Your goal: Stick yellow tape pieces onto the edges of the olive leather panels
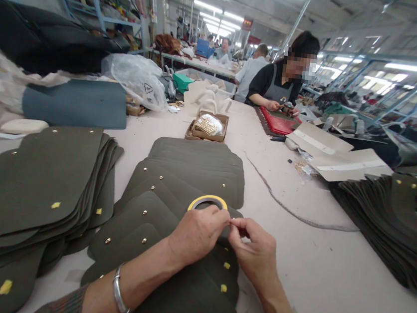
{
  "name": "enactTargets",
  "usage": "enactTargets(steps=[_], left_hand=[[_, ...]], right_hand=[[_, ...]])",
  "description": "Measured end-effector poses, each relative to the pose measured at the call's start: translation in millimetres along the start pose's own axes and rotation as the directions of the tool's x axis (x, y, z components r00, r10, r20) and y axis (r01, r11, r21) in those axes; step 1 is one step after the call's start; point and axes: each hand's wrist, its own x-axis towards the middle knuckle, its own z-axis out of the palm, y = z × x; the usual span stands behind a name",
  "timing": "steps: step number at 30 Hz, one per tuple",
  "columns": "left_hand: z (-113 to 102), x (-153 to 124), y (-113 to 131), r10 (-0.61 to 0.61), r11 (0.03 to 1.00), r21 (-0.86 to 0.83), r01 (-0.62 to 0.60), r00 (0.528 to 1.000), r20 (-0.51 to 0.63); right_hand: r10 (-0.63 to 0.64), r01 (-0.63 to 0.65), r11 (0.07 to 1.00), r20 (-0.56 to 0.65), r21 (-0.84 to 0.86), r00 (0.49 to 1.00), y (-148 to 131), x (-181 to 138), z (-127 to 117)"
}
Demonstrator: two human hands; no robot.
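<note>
Forearms [156, 263], hands [197, 231] meeting at yellow tape roll [209, 197], dark panels [187, 295]

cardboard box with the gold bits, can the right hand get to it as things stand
Probably yes, with a forward stretch: mostly flat dark pieces lie between the right hand and the cardboard box, though that hand looks busy pinching beside the left hand.

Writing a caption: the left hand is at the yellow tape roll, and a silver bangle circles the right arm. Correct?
No, wrong side: the head view shows the silver bangle on the left arm. The left hand is at the yellow tape roll.
</note>
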Motion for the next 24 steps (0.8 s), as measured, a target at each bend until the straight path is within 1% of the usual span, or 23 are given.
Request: enactTargets(steps=[1, 2, 4, 5, 6, 7, 8, 10, 12, 14, 17, 20, 22, 24], left_hand=[[1, 0, 1, 0.014, 1.000, 0.027, -0.013, 1.000, -0.010], [2, -1, 2, 0.035, 0.998, 0.048, -0.034, 0.999, -0.023], [4, -2, 4, 0.084, 0.994, 0.071, -0.080, 0.995, -0.052], [5, -3, 4, 0.095, 0.993, 0.082, -0.090, 0.994, -0.062], [6, -3, 3, 0.092, 0.991, 0.101, -0.085, 0.994, -0.065], [7, -4, 2, 0.078, 0.989, 0.130, -0.070, 0.995, -0.056], [8, -4, 0, 0.058, 0.985, 0.166, -0.052, 0.998, -0.032], [10, -4, -4, 0.015, 0.969, 0.246, -0.026, 0.999, 0.048], [11, -4, -7, -0.019, 0.953, 0.302, -0.021, 0.992, 0.128], [12, -4, -8, -0.048, 0.945, 0.327, -0.012, 0.983, 0.175], [12, -4, -8, -0.065, 0.943, 0.332, -0.005, 0.978, 0.200], [12, -4, -8, -0.064, 0.947, 0.322, -0.007, 0.976, 0.208], [12, -4, -9, -0.066, 0.949, 0.315, -0.003, 0.976, 0.208], [13, -4, -10, -0.071, 0.951, 0.309, 0.002, 0.975, 0.211]], right_hand=[[0.126, -0.127, 0.990, 0.018, 0.067, 0.992, 1, 1, 1], [0.256, -0.259, 0.955, 0.043, 0.142, 0.966, 3, 2, 2], [0.477, -0.487, 0.826, 0.108, 0.283, 0.872, 11, 5, 1], [0.553, -0.566, 0.754, 0.143, 0.334, 0.821, 17, 6, 0], [0.603, -0.620, 0.692, 0.177, 0.369, 0.778, 23, 7, -2], [0.630, -0.657, 0.648, 0.214, 0.386, 0.747, 30, 8, -5], [0.639, -0.680, 0.621, 0.252, 0.390, 0.727, 36, 9, -8], [0.622, -0.695, 0.618, 0.312, 0.367, 0.718, 44, 8, -12], [0.589, -0.683, 0.654, 0.348, 0.325, 0.730, 49, 8, -14], [0.561, -0.662, 0.700, 0.368, 0.268, 0.742, 49, 8, -12], [0.523, -0.599, 0.793, 0.376, 0.115, 0.765, 47, 12, -8], [0.448, -0.459, 0.886, 0.371, -0.063, 0.814, 44, 19, -5], [0.404, -0.376, 0.915, 0.367, -0.148, 0.838, 41, 23, -4], [0.373, -0.320, 0.926, 0.365, -0.200, 0.853, 39, 26, -2]])
